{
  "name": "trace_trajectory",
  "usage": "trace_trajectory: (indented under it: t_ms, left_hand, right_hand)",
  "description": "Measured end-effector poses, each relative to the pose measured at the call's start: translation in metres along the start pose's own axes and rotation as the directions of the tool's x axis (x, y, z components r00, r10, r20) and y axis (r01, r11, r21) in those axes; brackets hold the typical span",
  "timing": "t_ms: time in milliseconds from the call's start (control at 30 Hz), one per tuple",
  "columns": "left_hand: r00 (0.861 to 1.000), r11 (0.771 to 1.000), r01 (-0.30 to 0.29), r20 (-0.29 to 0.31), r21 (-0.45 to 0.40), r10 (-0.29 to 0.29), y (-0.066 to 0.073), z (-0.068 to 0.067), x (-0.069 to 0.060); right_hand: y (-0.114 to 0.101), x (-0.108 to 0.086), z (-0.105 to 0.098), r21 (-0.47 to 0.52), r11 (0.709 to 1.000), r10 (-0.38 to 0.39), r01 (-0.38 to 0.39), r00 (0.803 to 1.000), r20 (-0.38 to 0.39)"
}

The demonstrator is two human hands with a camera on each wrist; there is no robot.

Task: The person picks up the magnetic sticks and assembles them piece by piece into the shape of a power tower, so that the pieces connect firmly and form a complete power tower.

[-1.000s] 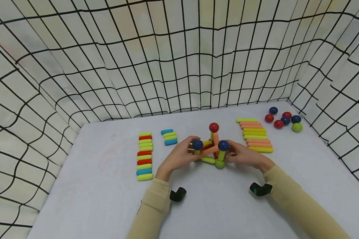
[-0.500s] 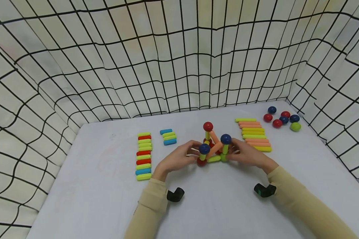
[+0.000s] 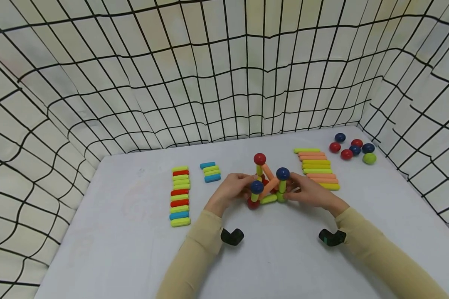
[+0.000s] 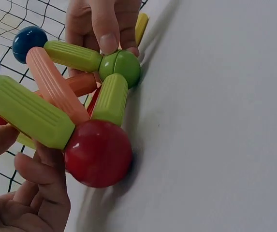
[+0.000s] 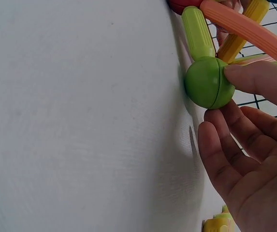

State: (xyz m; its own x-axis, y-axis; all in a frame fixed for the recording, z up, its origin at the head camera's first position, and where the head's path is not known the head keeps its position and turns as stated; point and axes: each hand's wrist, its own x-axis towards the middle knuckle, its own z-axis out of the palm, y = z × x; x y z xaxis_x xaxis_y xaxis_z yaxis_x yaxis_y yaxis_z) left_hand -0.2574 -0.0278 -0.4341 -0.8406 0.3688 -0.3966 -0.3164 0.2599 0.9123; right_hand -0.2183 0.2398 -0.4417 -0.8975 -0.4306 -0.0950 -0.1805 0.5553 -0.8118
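Observation:
A frame of magnetic building sticks and balls (image 3: 268, 188) stands on the table between both hands. Three short uprights carry a red ball (image 3: 260, 159) and two blue balls (image 3: 282, 173). My left hand (image 3: 233, 189) holds its left side, the fingers partly hidden behind a green stick (image 4: 32, 113) above the lower red ball (image 4: 98, 153). At the right corner, my right hand (image 3: 308, 191) pinches the green ball (image 5: 210, 83), thumb on top and fingertips beneath. Peach sticks (image 5: 247, 26) slant between the corners.
Short coloured sticks (image 3: 180, 192) lie in a column on the left, with a smaller group (image 3: 211, 171) beside them. Longer sticks (image 3: 317, 170) are lined up at right. Several loose balls (image 3: 346, 154) sit at the far right corner. Black netting (image 3: 209, 83) hangs behind the table.
The frame has turned and shifted between the hands, bringing its lower red ball into view at front left. My left hand has since moved up along the left side.

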Motion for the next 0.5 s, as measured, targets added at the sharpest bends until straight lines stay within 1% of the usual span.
trace_trajectory:
  t_ms: [67, 133, 200, 333, 500]
  left_hand:
    - [1.0, 0.997, 0.015, 0.003, -0.072, -0.015, -0.0004, 0.0007, 0.0001]
    - [0.999, 0.99, 0.038, 0.004, -0.136, -0.038, -0.0016, 0.0011, 0.0005]
    - [0.999, 0.983, 0.052, 0.005, -0.178, -0.051, -0.0028, 0.0013, 0.0003]
    - [0.998, 0.969, 0.069, 0.008, -0.235, -0.069, -0.0038, 0.0017, -0.0013]
    - [0.998, 0.957, 0.069, 0.02, -0.282, -0.066, -0.0042, 0.002, -0.0041]
  right_hand:
    - [0.0009, 0.0, 0.0001, -0.001, 1.0, -0.004, 0.004, 1.0, -0.001]
    - [0.0015, 0.0002, 0.0004, -0.003, 1.0, -0.006, 0.006, 1.0, -0.002]
    - [0.0018, 0.0004, 0.0007, -0.005, 1.0, -0.007, 0.007, 1.0, -0.002]
    - [0.0023, 0.0016, 0.0013, -0.005, 1.0, -0.013, 0.013, 1.0, 0.0]
    - [0.0044, 0.0032, 0.0025, -0.015, 1.0, -0.023, 0.023, 1.0, -0.001]
